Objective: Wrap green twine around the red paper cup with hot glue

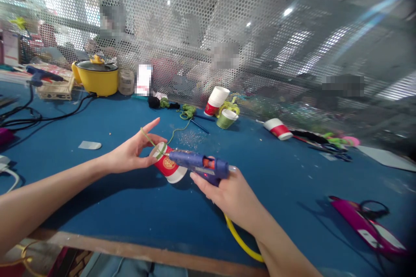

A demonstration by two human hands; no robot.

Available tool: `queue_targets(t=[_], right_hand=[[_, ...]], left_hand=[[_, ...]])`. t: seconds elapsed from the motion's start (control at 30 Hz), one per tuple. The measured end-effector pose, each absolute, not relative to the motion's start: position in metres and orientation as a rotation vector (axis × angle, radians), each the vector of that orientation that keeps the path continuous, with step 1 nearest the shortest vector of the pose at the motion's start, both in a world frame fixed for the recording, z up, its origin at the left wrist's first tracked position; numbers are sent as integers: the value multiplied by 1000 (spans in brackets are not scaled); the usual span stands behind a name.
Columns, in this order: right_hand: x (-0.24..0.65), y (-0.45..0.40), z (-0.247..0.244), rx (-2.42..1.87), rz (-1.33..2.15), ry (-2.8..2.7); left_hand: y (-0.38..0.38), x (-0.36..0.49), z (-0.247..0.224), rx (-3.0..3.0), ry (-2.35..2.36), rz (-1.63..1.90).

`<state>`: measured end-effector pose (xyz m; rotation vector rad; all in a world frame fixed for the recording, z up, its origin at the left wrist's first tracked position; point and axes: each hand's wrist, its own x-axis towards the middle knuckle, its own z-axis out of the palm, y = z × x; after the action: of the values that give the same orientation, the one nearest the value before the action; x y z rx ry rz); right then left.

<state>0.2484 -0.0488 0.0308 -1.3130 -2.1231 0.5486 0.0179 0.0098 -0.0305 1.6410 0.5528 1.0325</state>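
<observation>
The paper cup [169,164] tilts, its upper end between the left fingers [157,138].

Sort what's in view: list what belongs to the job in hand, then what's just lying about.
In use:
- paper cup, in the left hand
- green yarn, a strand of it at the cup's narrow end
- blue glue gun, in the right hand

Apparently just lying about:
- yellow pot
- jar
- second glue gun, far left
- magenta device, right
</observation>
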Motion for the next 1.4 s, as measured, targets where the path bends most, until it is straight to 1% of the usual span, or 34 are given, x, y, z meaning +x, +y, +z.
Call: queue_targets(t=[0.37, 0.7, 0.9, 1.1, 1.4], right_hand=[[252, -49, 31, -1408, 626, -2109], [250, -51, 32, -1344, 609, -2106], [249, -52, 31, -1335, 528, -2131], [249, -51, 33, -1324, 577, -2131], [251, -44, 33, -1443, 550, -2073]], left_hand=[[9, 17, -29, 1646, 518, 1012], [10, 17, -30, 1670, 497, 1015], [11, 16, -31, 1689, 483, 1020], [10, 17, -30, 1665, 495, 1012], [9, 14, -29, 1661, 491, 978]])
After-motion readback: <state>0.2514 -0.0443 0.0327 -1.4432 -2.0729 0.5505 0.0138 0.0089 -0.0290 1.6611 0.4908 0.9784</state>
